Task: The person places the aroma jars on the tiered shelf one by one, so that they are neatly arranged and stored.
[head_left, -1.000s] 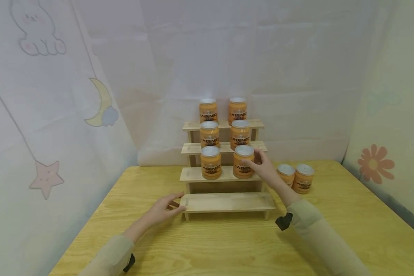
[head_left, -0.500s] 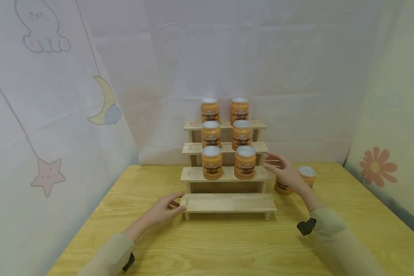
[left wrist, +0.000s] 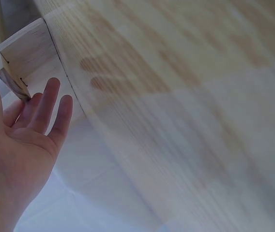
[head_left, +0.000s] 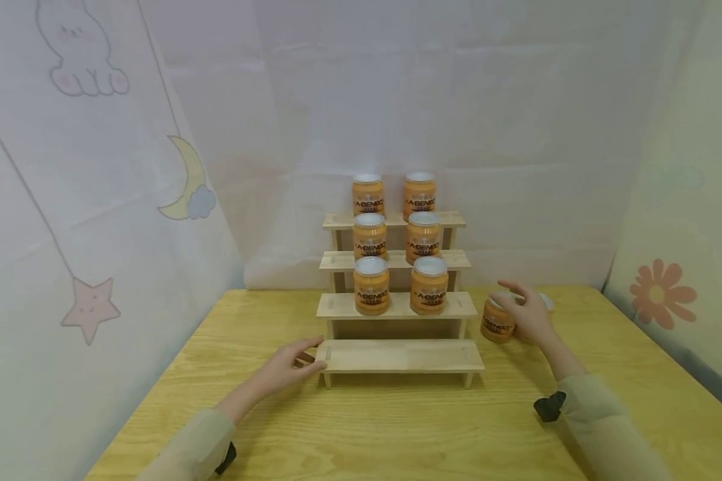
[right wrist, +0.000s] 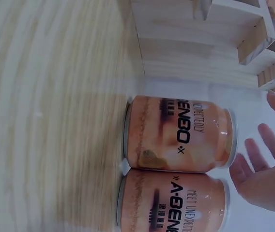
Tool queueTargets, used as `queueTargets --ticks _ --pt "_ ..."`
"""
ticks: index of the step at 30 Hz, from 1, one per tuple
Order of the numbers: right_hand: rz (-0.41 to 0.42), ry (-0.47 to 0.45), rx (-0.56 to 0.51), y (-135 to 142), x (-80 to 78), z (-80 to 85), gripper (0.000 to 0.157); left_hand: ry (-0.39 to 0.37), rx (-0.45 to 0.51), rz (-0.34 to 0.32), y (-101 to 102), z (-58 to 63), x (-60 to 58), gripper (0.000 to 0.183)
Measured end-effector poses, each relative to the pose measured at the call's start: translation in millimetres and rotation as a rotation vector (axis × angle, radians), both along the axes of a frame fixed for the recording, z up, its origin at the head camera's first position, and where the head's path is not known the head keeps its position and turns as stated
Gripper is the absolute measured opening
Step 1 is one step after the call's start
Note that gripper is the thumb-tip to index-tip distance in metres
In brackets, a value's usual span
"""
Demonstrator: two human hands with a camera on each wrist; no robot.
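A four-step wooden display stand (head_left: pixel 400 357) stands on the table, its lowest step bare. On each of the upper three steps sit two orange cans (head_left: pixel 371 294) with silver lids, labels facing forward. My left hand (head_left: pixel 285 364) holds the left end of the lowest step, thumb at the front edge and fingers behind; the left wrist view shows the board's end (left wrist: pixel 14 86) between them. To the right of the stand, two more orange cans (right wrist: pixel 181 134) stand side by side on the table. My right hand (head_left: pixel 528 314) hovers at their tops, fingers spread apart and holding nothing.
The yellow wood-grain table (head_left: pixel 361 434) reaches out around the stand on both sides. A pale wrinkled sheet (head_left: pixel 349 87) hangs behind it. Side walls carry printed drawings, among them a star (head_left: pixel 90 308) and a flower (head_left: pixel 662 294).
My right hand has let go of the right can on the third step down and moved right, over the two cans on the table. The left hand stays at the step's end.
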State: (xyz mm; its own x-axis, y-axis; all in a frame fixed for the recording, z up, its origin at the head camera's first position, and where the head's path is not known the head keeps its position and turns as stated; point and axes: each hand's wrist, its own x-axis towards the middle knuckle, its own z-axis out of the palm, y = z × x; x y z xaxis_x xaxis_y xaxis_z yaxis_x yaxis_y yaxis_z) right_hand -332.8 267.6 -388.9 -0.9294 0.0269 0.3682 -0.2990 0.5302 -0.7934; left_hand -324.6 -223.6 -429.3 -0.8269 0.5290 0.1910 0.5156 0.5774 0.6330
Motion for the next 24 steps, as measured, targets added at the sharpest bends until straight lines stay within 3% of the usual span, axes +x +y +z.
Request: queueTargets --ticks 5,11,19,24 --pt "-0.019 -0.007 0.135 3.0 -1.4 -5.1 0.053 -0.016 0.003 0.02 0.7 -0.4 1.8 0.064" --pt "-0.01 -0.015 0.211 4.2 -3.2 -4.9 0.054 -0.028 0.011 0.021 2.1 2.0 2.9 0.064" --pt "-0.044 0.039 0.25 7.7 -4.4 -6.2 0.045 -0.036 0.012 0.028 2.6 3.2 4.0 0.065" --pt "-0.03 0.003 0.274 9.7 -3.3 -4.7 0.048 -0.034 0.009 0.03 1.5 2.4 3.5 0.066"
